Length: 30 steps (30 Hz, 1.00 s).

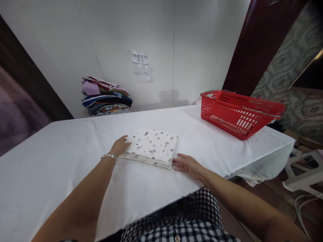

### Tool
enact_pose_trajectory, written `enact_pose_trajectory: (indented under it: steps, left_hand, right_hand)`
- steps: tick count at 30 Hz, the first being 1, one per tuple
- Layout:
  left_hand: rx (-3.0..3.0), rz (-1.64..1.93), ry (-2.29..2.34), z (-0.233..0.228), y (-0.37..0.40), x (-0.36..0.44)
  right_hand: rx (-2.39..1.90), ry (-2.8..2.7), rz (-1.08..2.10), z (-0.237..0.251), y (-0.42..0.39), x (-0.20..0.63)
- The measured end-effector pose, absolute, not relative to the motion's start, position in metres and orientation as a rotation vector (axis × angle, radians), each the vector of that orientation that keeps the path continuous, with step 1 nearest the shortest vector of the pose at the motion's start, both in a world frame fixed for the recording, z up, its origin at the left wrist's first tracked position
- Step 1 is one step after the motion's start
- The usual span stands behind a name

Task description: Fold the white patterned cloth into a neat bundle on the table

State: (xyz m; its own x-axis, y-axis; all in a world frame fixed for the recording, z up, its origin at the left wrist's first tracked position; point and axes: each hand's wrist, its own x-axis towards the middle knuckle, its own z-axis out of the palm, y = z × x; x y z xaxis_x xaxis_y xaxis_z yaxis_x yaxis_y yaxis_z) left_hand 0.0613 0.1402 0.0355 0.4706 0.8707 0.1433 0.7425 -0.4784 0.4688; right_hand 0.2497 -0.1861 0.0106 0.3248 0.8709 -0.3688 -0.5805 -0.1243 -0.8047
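White cloth covers the worktop (63, 161), which fills most of the view. Against the far wall lies a stack of folded fabrics (106, 96); a red basket (239, 114) stands at the right. Near the front edge lies a folded patterned cloth (151, 147). The left hand (120, 146) rests open-fingered on its left edge, the right hand (188, 165) lies flat, touching its near right corner.

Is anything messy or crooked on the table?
Nothing much. The folded cloth lies neat between the left hand and right hand. Only the red basket sits at the table's far right corner, close to the edge.
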Motion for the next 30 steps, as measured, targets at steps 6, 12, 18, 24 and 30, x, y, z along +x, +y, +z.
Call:
enact_pose_trajectory:
  steps: [6, 12, 18, 24, 30]
  left_hand:
    - [2.769, 0.781, 0.895, 0.039, 0.056, 0.086]
    - [2.910, 0.612, 0.237, 0.022, -0.042, 0.098]
    - [2.903, 0.571, 0.247, 0.011, -0.056, 0.104]
    - [2.866, 0.608, 0.246, 0.006, -0.058, 0.104]
    - [2.880, 0.592, 0.222, 0.000, -0.058, 0.102]
  right_hand:
    - [-1.381, -0.335, 0.905, 0.007, -0.163, 0.319]
    - [-1.718, -0.560, 0.635, -0.003, -0.117, 0.359]
    - [-1.845, -0.794, 0.525, -0.008, -0.085, 0.367]
    - [-1.866, -1.074, 0.515, -0.001, -0.081, 0.377]
    - [-1.816, -1.266, 0.556, -0.003, -0.085, 0.387]
